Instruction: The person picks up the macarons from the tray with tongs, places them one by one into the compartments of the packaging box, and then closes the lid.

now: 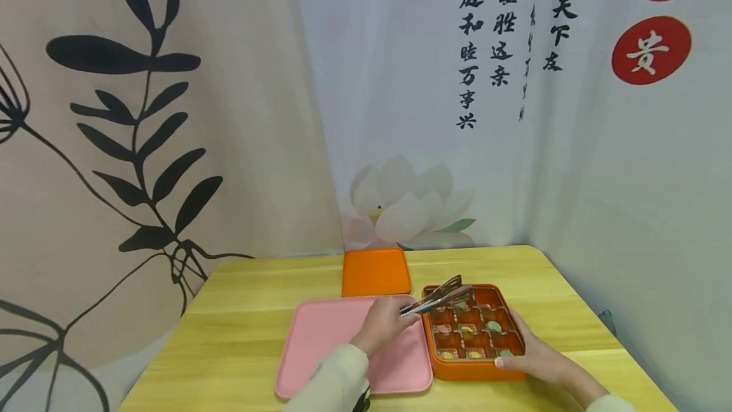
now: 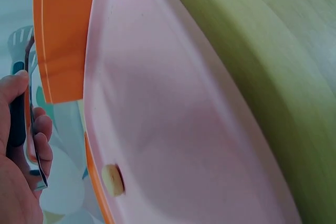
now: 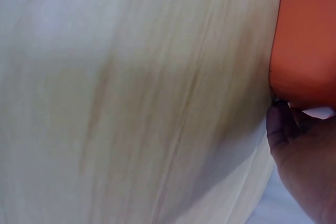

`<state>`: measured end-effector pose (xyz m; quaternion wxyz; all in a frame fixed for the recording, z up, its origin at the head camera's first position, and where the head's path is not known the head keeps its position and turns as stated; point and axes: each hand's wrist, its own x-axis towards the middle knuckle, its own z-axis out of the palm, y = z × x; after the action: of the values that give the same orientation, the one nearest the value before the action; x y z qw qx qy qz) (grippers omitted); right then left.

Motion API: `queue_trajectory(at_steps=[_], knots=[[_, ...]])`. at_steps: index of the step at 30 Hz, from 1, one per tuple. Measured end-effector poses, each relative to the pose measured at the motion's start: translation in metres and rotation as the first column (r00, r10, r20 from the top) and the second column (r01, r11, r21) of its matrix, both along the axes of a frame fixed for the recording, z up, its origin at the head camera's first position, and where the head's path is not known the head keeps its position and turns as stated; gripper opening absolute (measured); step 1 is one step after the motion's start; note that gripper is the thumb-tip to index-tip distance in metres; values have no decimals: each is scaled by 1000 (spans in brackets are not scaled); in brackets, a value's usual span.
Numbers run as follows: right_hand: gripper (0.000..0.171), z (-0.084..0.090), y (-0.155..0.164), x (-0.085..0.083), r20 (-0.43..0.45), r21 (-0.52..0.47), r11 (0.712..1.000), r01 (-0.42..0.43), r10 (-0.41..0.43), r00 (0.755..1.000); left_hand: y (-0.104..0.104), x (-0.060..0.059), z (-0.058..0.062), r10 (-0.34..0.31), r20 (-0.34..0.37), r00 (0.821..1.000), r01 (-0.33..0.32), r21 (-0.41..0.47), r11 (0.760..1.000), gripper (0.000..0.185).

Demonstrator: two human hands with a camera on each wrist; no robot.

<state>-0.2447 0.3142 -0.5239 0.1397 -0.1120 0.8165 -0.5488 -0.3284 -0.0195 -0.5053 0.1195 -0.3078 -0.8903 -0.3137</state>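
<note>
My left hand (image 1: 382, 323) holds a pair of metal food tongs (image 1: 439, 297) with dark grips and slotted ends. The tong ends reach over the back left of an orange box (image 1: 477, 370). Clear dividers split this box into several compartments, with small green, yellow and pink pieces (image 1: 494, 326) in some of them. At the box's front right corner, my right hand (image 1: 540, 355) grips it, thumb on the front rim and fingers along the side. Below my left hand lies a pink tray (image 1: 320, 342). A round, pale yellow piece (image 2: 113, 180) sits on that tray in the left wrist view.
Behind the pink tray lies an orange lid-like panel (image 1: 376, 272). Everything stands on a yellow wood-grain table (image 1: 240, 323). A printed curtain (image 1: 257, 113) hangs behind the table and along its sides.
</note>
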Motion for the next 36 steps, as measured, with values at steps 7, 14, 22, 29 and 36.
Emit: queue_trajectory(at_steps=[7,14,22,29,36], knots=[[112,2,3,3,13,65,997,35,-36,999,-20,-3,-2,23,45,999,-24,33,999,11],[103,7,14,5,58,185,980,74,-86,995,-56,-3,-1,63,111,992,-71,73,995,9],[97,4,16,7,47,153,984,95,-103,994,-106,1,-1,90,111,990,-103,114,988,4],[96,4,12,9,23,162,983,85,-90,996,-139,8,1,145,100,984,-155,101,983,5],[95,2,12,9,9,163,982,99,-102,995,-157,9,-4,141,94,986,-148,78,986,15]])
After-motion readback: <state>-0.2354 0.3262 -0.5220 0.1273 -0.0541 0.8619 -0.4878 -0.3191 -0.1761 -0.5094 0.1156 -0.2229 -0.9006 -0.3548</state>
